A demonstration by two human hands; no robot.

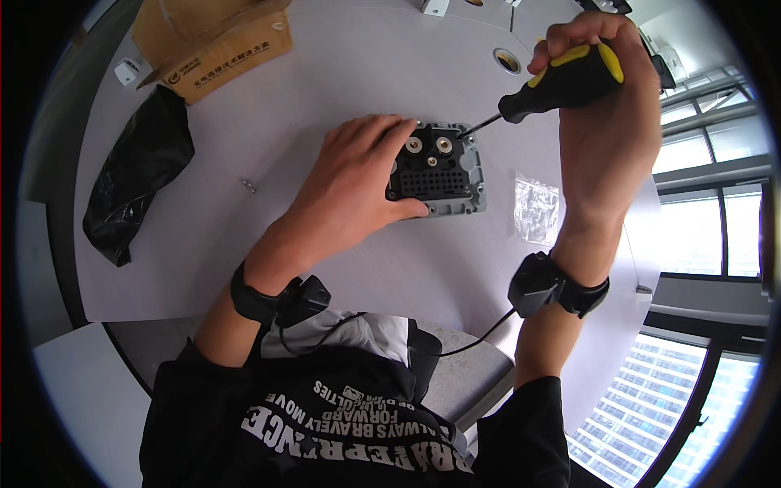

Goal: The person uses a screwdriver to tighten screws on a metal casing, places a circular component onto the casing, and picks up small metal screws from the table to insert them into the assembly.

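A black connector block on a grey square base [439,175] lies on the pale round table [342,98]. My left hand [351,180] grips its left side, fingers over the top edge and thumb along the front. My right hand [602,114] is closed around a black and yellow screwdriver [561,81]. The screwdriver's thin tip touches the block's upper right corner. Two round metal contacts show on the block's top face.
A cardboard box [213,42] sits at the table's far left, with a black plastic bag [134,175] below it. A small clear plastic bag [537,207] lies right of the block. Small screws [250,186] rest left of my hand. Windows are at the right.
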